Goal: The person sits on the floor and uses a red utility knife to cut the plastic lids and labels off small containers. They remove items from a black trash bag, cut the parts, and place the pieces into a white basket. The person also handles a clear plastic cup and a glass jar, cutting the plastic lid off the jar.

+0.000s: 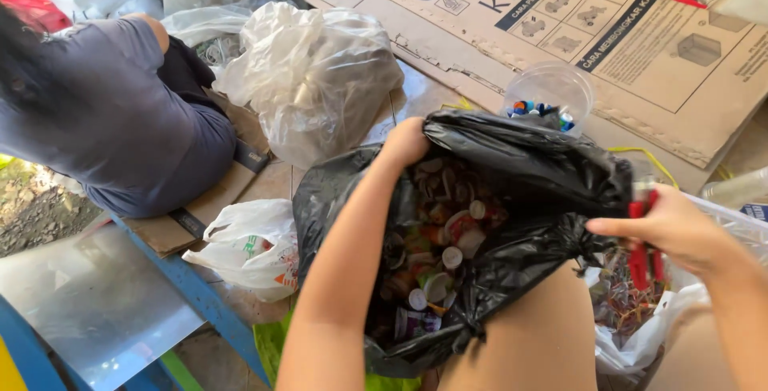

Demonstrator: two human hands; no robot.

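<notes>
On our lap sits a black bag (pixel 512 199) of bottle caps (pixel 440 247). Our left hand (pixel 404 141) clenches its far rim. Our right hand (pixel 680 227) pinches red pens (pixel 640 259) beside the bag. Behind it stands a clear cup (pixel 552 91); a person (pixel 112 111) sits left.

black bag (pixel 528 175): glossy crinkled plastic | flattened box (pixel 640 47): matt cardboard
</notes>
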